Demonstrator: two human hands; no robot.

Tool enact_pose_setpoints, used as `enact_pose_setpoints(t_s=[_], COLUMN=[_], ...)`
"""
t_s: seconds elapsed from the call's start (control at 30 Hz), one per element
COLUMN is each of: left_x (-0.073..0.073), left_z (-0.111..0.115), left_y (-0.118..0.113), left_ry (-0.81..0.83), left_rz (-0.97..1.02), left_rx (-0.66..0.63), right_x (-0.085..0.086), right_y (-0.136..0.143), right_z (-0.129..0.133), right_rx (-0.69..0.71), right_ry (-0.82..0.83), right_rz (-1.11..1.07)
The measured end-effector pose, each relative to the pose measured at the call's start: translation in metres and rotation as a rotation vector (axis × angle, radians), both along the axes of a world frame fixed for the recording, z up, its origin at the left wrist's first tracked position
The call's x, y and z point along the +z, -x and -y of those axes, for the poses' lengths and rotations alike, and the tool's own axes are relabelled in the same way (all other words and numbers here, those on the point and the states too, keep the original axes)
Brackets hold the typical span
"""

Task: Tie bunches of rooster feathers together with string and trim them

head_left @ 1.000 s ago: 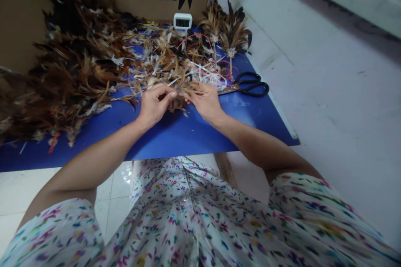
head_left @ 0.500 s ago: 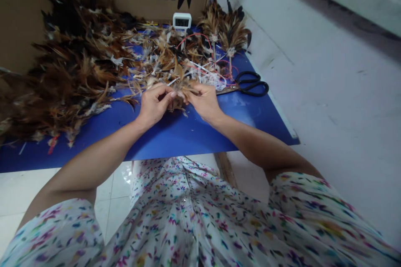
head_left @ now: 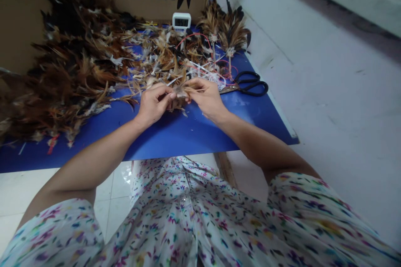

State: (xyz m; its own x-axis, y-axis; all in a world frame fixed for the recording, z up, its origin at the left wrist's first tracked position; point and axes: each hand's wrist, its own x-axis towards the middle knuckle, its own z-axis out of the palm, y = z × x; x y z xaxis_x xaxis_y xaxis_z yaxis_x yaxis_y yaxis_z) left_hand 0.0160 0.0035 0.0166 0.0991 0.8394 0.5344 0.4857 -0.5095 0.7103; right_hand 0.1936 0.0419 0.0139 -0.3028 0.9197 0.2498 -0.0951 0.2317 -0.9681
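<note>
Between my two hands, low over the blue tabletop [head_left: 181, 133], is a small tuft of brown and whitish feathers [head_left: 181, 91]. My left hand [head_left: 156, 103] pinches its left side with thumb and forefinger. On the right, my right hand [head_left: 205, 96] has its fingers closed on the tan feathers of the same tuft. Loose feathers [head_left: 159, 56] lie just beyond both hands. White ties [head_left: 216, 80] and a red string [head_left: 200, 34] are tangled among them. Black-handled scissors [head_left: 252, 83] rest right of my right hand, their blade tips hidden.
A large heap of brown and black feathers [head_left: 72, 66] covers the left side. Two feather bundles on sticks [head_left: 232, 35] lie at the back right. A small white digital clock [head_left: 181, 21] stands before a cardboard box [head_left: 140, 6]. A pale wall [head_left: 328, 104] is at the right.
My right hand has shifted slightly right and up, its fingers more spread along the feathers. My left hand has stayed nearly in place. The clock reading has changed.
</note>
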Motion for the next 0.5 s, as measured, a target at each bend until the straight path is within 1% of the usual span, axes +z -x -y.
enact_pose_setpoints(t_s=[0.07,0.23,0.37,0.5], left_x=[-0.003,-0.013,-0.009,-0.002], left_z=[-0.002,-0.006,-0.007,-0.009], left_y=[0.000,-0.001,-0.002,0.002], left_ry=[0.060,0.243,0.292,0.294], left_rz=[0.065,0.364,0.492,0.547], left_rx=[-0.013,-0.079,-0.080,-0.062], right_x=[0.004,0.009,0.007,0.000], right_y=[-0.003,-0.008,-0.011,-0.012], right_z=[-0.001,-0.002,-0.004,-0.009], right_rx=[-0.017,-0.013,-0.015,-0.006], right_ry=[0.004,0.045,0.023,-0.109], right_rz=[-0.005,-0.057,-0.010,0.129])
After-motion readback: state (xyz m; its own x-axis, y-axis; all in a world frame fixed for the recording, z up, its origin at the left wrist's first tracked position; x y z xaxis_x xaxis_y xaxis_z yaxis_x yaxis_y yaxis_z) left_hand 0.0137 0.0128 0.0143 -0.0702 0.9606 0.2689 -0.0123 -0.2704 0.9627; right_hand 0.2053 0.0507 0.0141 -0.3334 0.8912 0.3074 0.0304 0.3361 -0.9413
